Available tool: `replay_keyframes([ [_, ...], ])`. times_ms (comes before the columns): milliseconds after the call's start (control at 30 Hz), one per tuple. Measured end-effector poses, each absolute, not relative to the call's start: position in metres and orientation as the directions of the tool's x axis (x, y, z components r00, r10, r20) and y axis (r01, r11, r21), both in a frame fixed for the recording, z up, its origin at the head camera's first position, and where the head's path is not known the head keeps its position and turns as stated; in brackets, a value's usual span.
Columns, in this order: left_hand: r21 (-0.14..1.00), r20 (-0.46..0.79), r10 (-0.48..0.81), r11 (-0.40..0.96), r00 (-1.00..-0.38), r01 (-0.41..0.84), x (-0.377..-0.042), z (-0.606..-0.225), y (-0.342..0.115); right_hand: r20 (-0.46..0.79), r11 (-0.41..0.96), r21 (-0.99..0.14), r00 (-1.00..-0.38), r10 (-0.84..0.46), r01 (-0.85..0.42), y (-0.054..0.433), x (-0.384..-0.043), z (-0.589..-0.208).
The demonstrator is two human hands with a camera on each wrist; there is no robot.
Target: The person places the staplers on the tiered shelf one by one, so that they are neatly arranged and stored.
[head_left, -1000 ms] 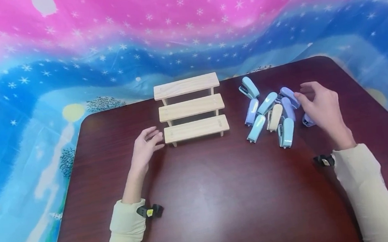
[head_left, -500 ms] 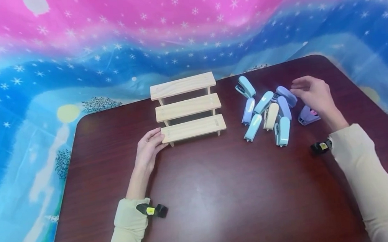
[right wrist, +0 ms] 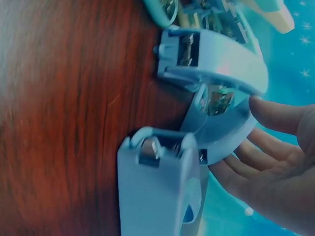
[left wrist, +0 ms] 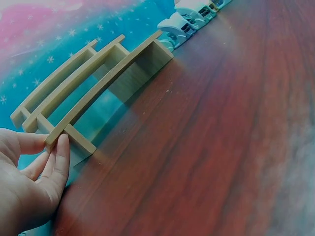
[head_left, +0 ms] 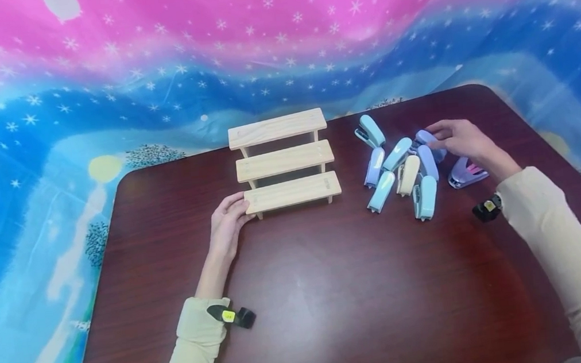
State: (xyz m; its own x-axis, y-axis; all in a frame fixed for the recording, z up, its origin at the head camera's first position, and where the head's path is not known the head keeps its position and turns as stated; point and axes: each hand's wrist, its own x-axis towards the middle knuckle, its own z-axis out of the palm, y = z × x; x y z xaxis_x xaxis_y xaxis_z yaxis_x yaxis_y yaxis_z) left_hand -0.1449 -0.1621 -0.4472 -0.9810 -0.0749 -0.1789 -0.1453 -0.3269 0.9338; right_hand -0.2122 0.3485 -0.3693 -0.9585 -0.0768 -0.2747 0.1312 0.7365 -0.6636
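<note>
A pale wooden three-step display stand point(head_left: 291, 193) stands toward the back of the table. My left hand point(head_left: 226, 224) grips the left end of its lowest step; in the left wrist view, thumb and fingers point(left wrist: 60, 160) pinch that step's corner. On the right, my right hand point(head_left: 465, 140) has its thumb and fingers around a purple stapler point(right wrist: 224, 137) at the back right of a stapler group. Two more purple staplers flank it in the right wrist view, one close above point(right wrist: 221, 59) and one below point(right wrist: 150, 187).
Beside the held stapler lie a cream stapler point(head_left: 408, 176), several mint-green staplers point(head_left: 427, 197) and another purple one point(head_left: 374, 167). A purple stapler with pink inside point(head_left: 463, 173) lies apart, under the right wrist. The dark wooden table point(head_left: 300, 296) meets a patterned cloth point(head_left: 258, 51) behind.
My left hand has moved right onto the stand's lowest step and taken hold of its end. The right hand has reached left and closed its fingers around the purple stapler.
</note>
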Motion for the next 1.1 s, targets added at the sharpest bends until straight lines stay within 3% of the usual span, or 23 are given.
replay_keyframes([
  [233, 0.934, -0.174, -0.081, -0.329, -0.981, -0.138, -0.145, -0.447, -0.162, -0.235, 0.832, -0.553, -0.966, -0.11, 0.04, 0.35, -0.218, -0.373],
  [500, 0.935, -0.179, -0.079, -0.322, -0.981, -0.145, -0.145, -0.446, -0.159, -0.063, 0.833, -0.549, -0.997, 0.037, 0.066, 0.349, -0.217, -0.371],
  [733, 0.934, -0.183, -0.079, -0.324, -0.98, -0.149, -0.145, -0.445, -0.161, -0.004, 0.747, -0.648, -0.981, 0.192, 0.149, 0.341, -0.226, -0.336],
  [933, 0.94, -0.178, -0.098, -0.311, -0.979, -0.14, -0.144, -0.446, -0.161, -0.049, 0.501, -0.854, -0.98, 0.192, 0.141, 0.313, -0.23, -0.307],
  [1100, 0.937, -0.17, -0.102, -0.325, -0.98, -0.128, -0.145, -0.446, -0.161, -0.091, 0.393, -0.907, -0.983, 0.162, 0.148, 0.284, -0.233, -0.287],
])
